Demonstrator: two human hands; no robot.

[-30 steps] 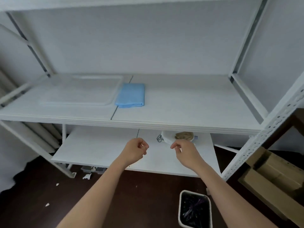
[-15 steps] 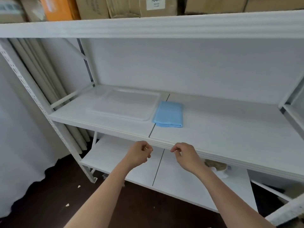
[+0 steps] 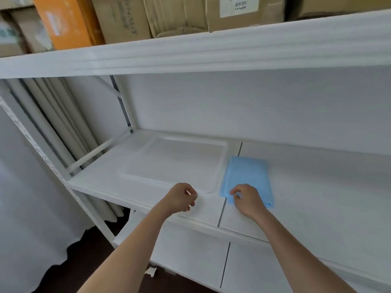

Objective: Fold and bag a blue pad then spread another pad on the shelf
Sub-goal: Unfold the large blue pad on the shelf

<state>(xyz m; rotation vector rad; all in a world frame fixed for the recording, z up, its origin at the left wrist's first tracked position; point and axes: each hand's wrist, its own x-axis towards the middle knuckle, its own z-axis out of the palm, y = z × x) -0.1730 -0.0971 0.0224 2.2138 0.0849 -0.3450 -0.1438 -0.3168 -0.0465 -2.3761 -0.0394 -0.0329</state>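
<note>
The folded blue pad (image 3: 246, 179) lies near the shelf's (image 3: 317, 187) front edge beside a clear tray (image 3: 179, 161), its near-left corner under the right hand's (image 3: 246, 199) curled fingertips, which, like the empty, loosely curled left hand (image 3: 179, 198), could catch only the top layer, so the pad would unfold.
</note>
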